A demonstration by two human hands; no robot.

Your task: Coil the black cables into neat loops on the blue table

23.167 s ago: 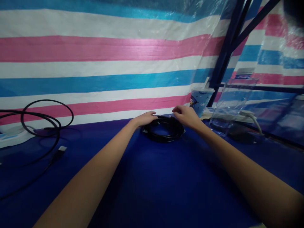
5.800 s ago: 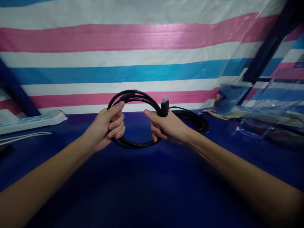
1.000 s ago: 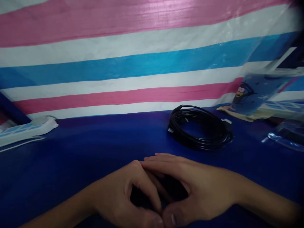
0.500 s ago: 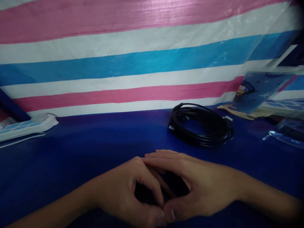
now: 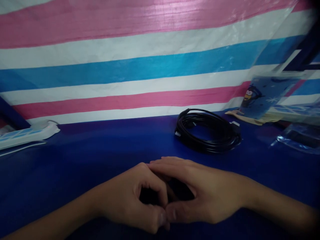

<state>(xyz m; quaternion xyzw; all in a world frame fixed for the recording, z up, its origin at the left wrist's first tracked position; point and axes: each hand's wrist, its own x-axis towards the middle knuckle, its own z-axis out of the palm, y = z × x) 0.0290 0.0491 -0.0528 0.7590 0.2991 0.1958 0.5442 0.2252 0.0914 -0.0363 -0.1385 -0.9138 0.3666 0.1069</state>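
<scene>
My left hand [image 5: 127, 196] is low in the middle, with its index finger curled down toward its thumb in a ring. No object shows in that ring. My right hand [image 5: 207, 190] meets it from the right, its fingers stretched out over the left hand's knuckles. Both thumb tips touch, and a dark gap shows between the right thumb and fingers. The lower fingers of the left hand are mostly hidden. Beyond the hands, apart from them, lies a coiled black cable [image 5: 207, 146] with pale connector ends.
A blue tabletop [image 5: 112, 140] spreads under everything, backed by a striped plastic sheet [image 5: 125, 71]. At the left edge sits a white power strip [image 5: 47, 131] with a white cord. A blue pouch with a cartoon penguin [image 5: 265, 96] and a clear plastic bag [image 5: 287, 140] are at the right.
The view has shifted slightly, so the cable and the right-hand things appear a little further left. The thumbs have risen slightly; the hands stay together.
</scene>
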